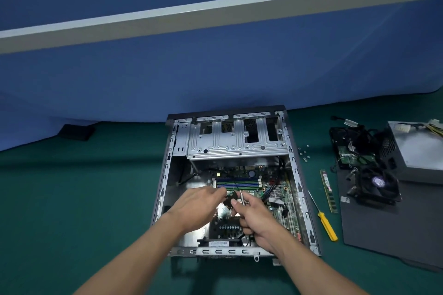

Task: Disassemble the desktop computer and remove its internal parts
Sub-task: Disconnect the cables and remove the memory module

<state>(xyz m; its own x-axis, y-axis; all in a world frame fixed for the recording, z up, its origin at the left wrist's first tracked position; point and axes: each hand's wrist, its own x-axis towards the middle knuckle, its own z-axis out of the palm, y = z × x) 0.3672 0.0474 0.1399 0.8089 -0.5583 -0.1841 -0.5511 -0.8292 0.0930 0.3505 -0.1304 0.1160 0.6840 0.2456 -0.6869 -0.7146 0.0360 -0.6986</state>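
Left fingers (219,191), right fingers (236,204) on black part (230,198)

Green tabletop (72,199), blue partition (215,67) with grey band (215,14), small black block (76,132) at its foot.

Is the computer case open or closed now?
Open. The case lies flat with no cover on top, so the motherboard inside shows, and the left hand and right hand reach into it.

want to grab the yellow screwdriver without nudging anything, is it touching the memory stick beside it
Apart. The head view shows green mat between the yellow screwdriver and the memory stick along their whole length.
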